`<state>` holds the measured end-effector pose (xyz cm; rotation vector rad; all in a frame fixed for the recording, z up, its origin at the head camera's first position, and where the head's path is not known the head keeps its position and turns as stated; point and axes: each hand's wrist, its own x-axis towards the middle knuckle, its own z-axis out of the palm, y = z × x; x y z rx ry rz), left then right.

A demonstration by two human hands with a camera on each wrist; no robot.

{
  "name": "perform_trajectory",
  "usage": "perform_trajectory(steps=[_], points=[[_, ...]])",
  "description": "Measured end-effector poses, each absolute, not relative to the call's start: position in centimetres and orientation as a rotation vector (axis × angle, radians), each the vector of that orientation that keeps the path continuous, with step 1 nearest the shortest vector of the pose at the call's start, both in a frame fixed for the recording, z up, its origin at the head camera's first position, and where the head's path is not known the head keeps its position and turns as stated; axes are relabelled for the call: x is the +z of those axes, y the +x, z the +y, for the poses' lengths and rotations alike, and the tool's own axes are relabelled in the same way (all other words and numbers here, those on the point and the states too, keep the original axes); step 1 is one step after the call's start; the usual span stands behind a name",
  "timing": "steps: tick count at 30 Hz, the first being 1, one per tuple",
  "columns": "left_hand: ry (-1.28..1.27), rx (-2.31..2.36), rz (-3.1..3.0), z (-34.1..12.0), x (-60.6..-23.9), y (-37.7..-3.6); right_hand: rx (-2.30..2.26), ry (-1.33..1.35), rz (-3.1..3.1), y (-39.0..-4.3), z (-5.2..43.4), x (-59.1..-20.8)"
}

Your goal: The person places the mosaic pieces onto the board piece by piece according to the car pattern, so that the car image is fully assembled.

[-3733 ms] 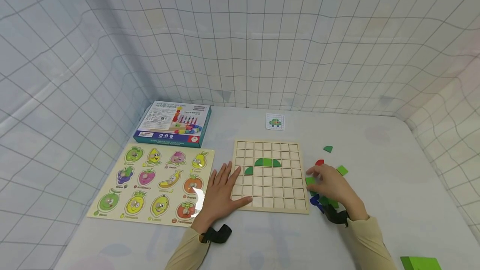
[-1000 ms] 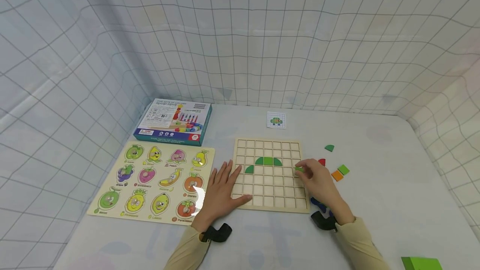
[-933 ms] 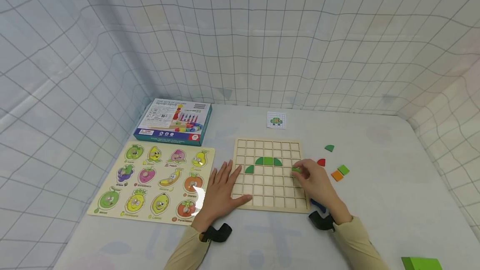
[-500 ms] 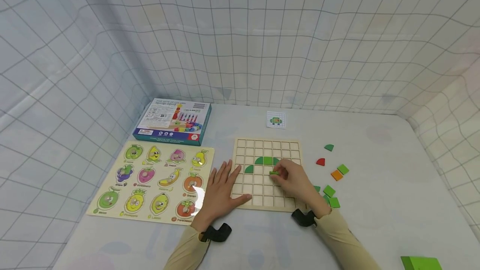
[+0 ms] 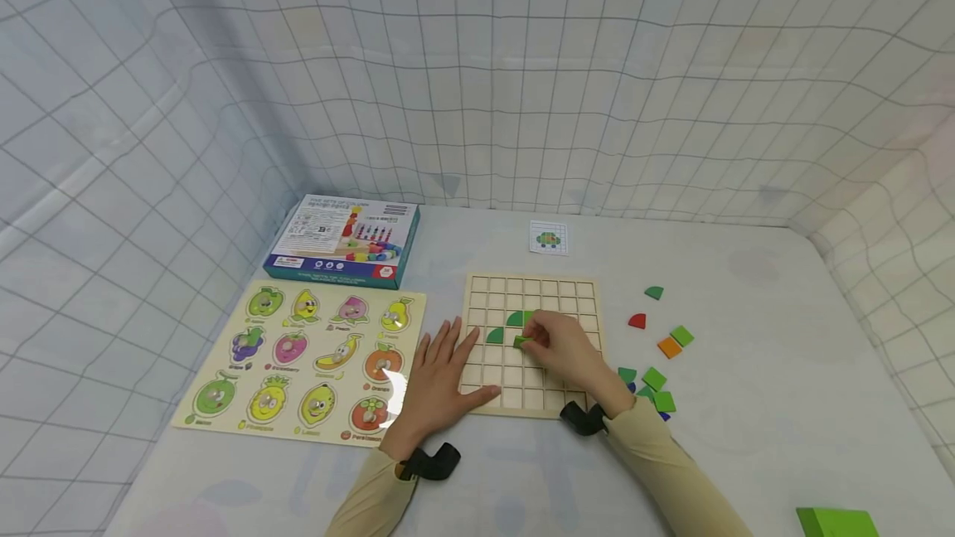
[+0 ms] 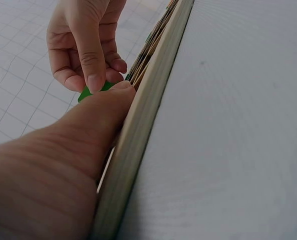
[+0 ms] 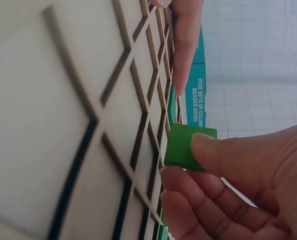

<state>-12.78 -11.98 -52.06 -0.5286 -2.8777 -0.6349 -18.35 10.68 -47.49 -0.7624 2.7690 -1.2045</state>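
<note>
Green square tile pinched in my right hand, thumb and fingertips closed on it, low over the wooden grid board beside the green quarter-circle piece. My left hand lies flat, fingers straight, pressing the board's left edge against the tabletop.

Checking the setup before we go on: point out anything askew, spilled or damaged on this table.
Nothing stands out. The grid board lies flat and square, the left hand rests on its edge, and the right hand pinches a green tile over it. Loose tiles lie scattered beside the board; the fruit puzzle looks complete.
</note>
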Motion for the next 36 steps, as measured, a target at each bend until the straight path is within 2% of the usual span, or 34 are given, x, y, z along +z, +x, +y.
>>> perform_trajectory(steps=[36], points=[[-0.526,-0.661,-2.881,-12.0,-51.9,-12.7,-0.992,-0.709,2.814,-20.2,9.5,-47.3]])
